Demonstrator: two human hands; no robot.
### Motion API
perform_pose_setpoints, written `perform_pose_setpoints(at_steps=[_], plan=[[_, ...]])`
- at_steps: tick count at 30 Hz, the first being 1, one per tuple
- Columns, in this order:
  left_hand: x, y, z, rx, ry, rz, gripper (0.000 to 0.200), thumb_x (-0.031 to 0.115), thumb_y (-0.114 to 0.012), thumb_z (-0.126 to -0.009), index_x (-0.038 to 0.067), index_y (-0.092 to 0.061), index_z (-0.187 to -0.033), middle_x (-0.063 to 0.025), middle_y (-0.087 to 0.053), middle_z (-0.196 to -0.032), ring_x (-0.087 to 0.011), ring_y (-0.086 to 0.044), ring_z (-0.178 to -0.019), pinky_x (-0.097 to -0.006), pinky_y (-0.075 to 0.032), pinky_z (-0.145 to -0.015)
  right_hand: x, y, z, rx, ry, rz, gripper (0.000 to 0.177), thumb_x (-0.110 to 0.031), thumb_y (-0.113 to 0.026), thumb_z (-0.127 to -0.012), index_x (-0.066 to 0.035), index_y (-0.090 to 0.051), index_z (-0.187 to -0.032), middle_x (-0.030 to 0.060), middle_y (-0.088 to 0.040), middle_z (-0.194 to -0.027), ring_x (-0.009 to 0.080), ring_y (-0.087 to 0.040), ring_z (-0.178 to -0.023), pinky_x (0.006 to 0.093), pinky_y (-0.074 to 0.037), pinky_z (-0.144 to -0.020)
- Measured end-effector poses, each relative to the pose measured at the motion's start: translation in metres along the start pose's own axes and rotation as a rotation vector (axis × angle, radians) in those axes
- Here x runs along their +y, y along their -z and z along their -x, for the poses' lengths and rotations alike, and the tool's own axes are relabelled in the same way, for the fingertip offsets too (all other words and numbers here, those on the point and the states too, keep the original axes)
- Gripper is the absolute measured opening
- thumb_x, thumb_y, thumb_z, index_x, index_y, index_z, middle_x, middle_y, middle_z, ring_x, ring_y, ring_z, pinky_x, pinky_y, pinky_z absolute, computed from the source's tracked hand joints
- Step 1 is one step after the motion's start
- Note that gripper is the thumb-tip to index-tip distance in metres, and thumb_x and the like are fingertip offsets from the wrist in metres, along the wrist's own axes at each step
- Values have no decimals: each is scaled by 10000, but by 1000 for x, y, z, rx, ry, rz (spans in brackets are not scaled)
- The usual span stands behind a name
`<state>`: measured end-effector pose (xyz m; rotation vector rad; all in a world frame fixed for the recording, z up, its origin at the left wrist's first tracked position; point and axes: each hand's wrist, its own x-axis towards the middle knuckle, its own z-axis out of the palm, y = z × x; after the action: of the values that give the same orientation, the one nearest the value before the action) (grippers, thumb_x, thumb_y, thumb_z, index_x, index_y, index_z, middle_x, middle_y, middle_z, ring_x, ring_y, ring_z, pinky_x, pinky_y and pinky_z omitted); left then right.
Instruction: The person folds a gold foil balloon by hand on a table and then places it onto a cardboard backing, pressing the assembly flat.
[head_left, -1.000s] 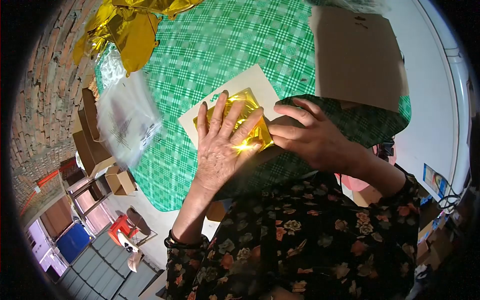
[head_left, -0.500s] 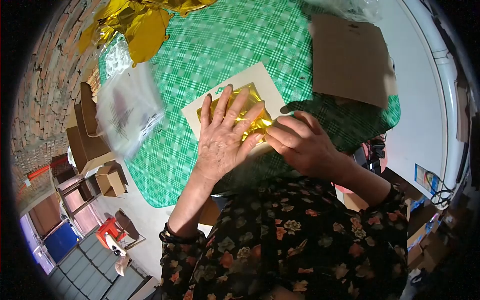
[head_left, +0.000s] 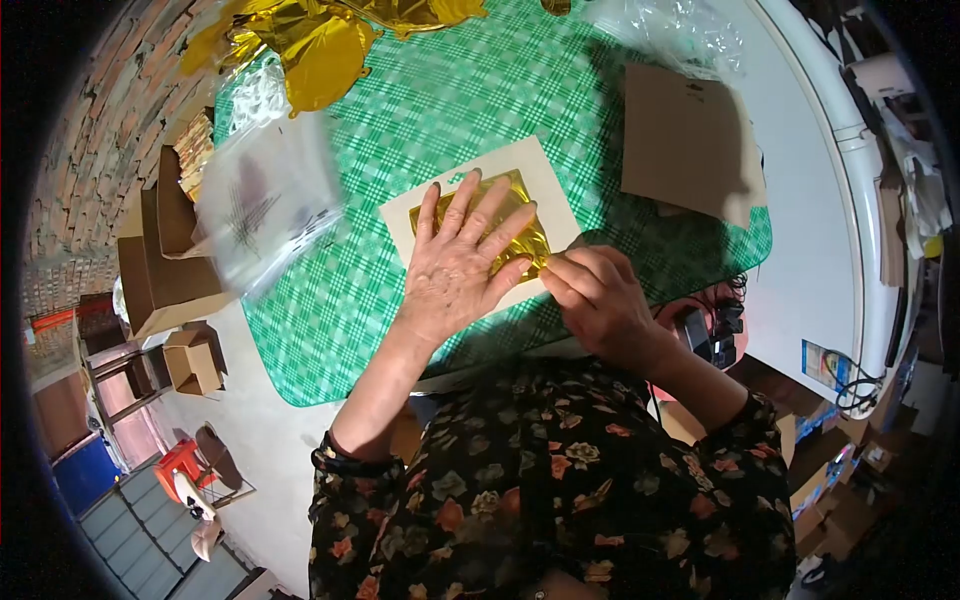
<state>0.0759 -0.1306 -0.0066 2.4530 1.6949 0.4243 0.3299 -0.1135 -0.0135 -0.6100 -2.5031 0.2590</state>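
A folded gold foil piece [head_left: 515, 215] lies on a cream card [head_left: 545, 170] on the green checked tablecloth [head_left: 440, 110]. My left hand [head_left: 455, 262] lies flat on the foil with fingers spread, pressing it down. My right hand [head_left: 598, 300] is at the foil's near right edge, its fingertips pinching or pushing that edge. Most of the foil is hidden under my left hand.
A brown cardboard sheet [head_left: 685, 140] lies at the right of the table. Clear plastic bags [head_left: 262, 205] hang off the left edge, and crumpled gold foil [head_left: 320, 40] sits at the far left. Clear wrap [head_left: 680, 35] lies far right. Cardboard boxes [head_left: 165, 270] stand on the floor left.
The view has shifted, so the table sits further up and right. My right hand has drawn its fingers in to the foil's near right edge. My left hand stays flat on the foil.
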Motion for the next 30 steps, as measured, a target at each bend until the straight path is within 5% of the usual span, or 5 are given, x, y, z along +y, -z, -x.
perform_pose_setpoints(at_steps=[17, 21, 26, 30], plan=[[-2, -3, 3, 50, -9, 7, 624, 559, -609, -1028, 326, -530, -1601, -44, -430, -1712, -368, -304, -1621, -626, -143, -1341, -2, -7, -4, 41, -19, -57, 472, 17, -732, -788, 57, -646, -1250, 196, -658, -1220, 388, -634, -1180, 526, -546, -1029], [-2, -8, 3, 88, -6, 17, 590, 545, -620, -1025, 337, -562, -1573, -34, -452, -1685, -378, -284, -1621, -640, -146, -1338, -8, -1, -42, 89, -199, -292, 475, -14, -705, -870, 43, -585, -1326, 233, -630, -1325, 428, -607, -1255, 524, -506, -1085], [-2, -13, 3, 113, 7, 24, 574, 530, -593, -1038, 215, -626, -1516, -86, -543, -1594, -403, -322, -1599, -653, -159, -1327, -4, -35, -101, 309, -264, -470, 547, -76, -687, -956, 27, -502, -1460, 268, -569, -1449, 458, -564, -1343, 499, -449, -1159], [-3, -14, 4, 44, 41, 3, 716, 548, -558, -1030, 139, -501, -1615, -90, -477, -1658, -367, -252, -1636, -610, -104, -1348, 3, -54, -98, 160, -391, -321, 528, -222, -592, -1068, -5, -490, -1539, 267, -477, -1603, 456, -481, -1479, 498, -420, -1198]])
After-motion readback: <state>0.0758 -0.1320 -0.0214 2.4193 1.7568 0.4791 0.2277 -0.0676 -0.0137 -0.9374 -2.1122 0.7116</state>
